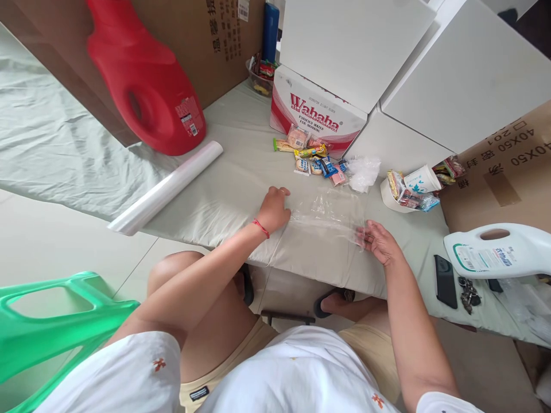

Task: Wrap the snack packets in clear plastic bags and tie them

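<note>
**Clear bag at my twelve o'clock**

My right hand (377, 242) pinches the bag (329, 215) at its four o'clock corner. My left hand (275, 209) curls at its nine o'clock edge; I cannot tell whether it is closed on it. From the bag, snacks (310, 152) lie at twelve, the box (316, 112) beyond them, crumpled plastic (364, 173) at one, the phone (445, 281) at four, the roll (167, 188) at nine.

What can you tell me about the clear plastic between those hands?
The clear plastic looks thin, glossy and wrinkled, with no print that I can see. It is spread out over the greenish-grey cloth, near the front edge. The left hand is at one end; the right hand touches the other.
</note>
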Motion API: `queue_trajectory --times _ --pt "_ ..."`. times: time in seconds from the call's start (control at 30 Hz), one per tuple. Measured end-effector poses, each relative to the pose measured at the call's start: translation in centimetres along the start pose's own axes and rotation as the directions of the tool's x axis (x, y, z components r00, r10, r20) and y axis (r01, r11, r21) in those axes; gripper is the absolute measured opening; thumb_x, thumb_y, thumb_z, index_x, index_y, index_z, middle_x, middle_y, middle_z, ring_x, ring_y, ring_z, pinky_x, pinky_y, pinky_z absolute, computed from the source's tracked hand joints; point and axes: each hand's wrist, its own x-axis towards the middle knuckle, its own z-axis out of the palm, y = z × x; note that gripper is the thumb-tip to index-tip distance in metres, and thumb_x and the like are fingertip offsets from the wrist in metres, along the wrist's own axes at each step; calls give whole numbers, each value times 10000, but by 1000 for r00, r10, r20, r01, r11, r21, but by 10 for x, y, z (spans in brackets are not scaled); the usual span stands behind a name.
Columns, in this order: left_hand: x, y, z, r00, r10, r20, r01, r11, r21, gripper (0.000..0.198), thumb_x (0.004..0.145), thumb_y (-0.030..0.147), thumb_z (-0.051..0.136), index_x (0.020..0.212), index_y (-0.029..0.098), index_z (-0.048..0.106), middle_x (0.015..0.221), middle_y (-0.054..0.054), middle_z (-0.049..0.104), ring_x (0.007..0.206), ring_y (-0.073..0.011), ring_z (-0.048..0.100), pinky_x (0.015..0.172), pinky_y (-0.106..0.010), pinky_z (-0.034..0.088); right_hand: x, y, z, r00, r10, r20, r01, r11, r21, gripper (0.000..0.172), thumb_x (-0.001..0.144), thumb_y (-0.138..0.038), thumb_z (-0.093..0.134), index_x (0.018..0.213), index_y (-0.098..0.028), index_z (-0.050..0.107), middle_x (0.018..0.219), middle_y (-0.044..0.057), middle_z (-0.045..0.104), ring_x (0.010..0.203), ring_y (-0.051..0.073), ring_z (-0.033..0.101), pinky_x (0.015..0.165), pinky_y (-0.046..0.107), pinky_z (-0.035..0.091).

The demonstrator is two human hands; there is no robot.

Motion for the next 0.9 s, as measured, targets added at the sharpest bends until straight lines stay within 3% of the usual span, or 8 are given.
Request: queue_trajectory --times 0.1,0.23,0.33,0.47,0.6,0.7,0.8,0.9 --pt "-13 11 9 939 308 -151 -300 951 70 516 725 39 549 1216 165 649 1358 -162 548 1303 -313 495 1126 -481 412 -5 2 4 1000 5 -7 -5 1000 -17 557 661 -243 942 1106 -247 606 916 54 754 779 201 745 633 331 675" --pt "-21 22 18 829 555 72 -556 831 -3 326 778 91 536 992 243 729 1181 -112 695 1358 -324 480 1179 -539 313 -11 5 8 1000 -7 5 7 1000 -9 661 580 -59 921 1142 -229 617 818 13 719 687 173 725 571 264 649" --pt "-20 20 24 819 534 210 -539 841 -38 273 837 153 535 978 237 754 1112 -126 726 1324 -332 530 1207 -550 259 -16 6 7 1000 -11 5 12 1000 -17 668 582 -65 915 1157 -230 617 826 13 727 680 160 717 551 232 629" --pt "-19 10 27 874 396 281 -432 899 77 448 843 322 657 1281 230 674 1510 -180 545 1485 -379 379 1246 -625 114 -21 9 -1 1000 -10 -8 9 999 -30 693 567 -76 923 1165 -241 613 833 4 727 712 152 714 592 229 630" --pt "-18 0 17 812 309 496 -420 898 128 817 715 362 807 1469 239 514 1676 -204 329 1567 -406 242 1221 -707 -5 -17 15 -15 998 -39 -47 38 999 -29 716 528 -98 935 1154 -240 616 839 3 701 744 159 702 634 249 627" --pt "-17 -5 7 785 291 547 -413 904 111 906 655 294 838 1488 246 484 1688 -202 306 1576 -399 238 1222 -706 -5 -13 15 -19 979 -121 -163 96 984 -151 670 531 -110 904 1128 -232 625 866 11 674 744 166 671 643 281 606" --pt "-14 -8 0 788 297 539 -382 923 51 922 609 301 866 1459 274 510 1677 -186 339 1575 -390 252 1232 -688 7 -23 10 -6 836 -471 -280 332 842 -425 534 599 -110 844 1088 -240 674 993 48 655 881 195 650 784 336 597" --pt "-9 -6 -4 802 321 503 -322 943 -87 790 673 386 832 1409 272 569 1644 -160 412 1550 -374 319 1260 -623 96 -52 12 36 640 -766 -64 583 538 -609 347 809 -202 741 1148 -274 721 1140 94 668 1073 256 625 1024 451 530"
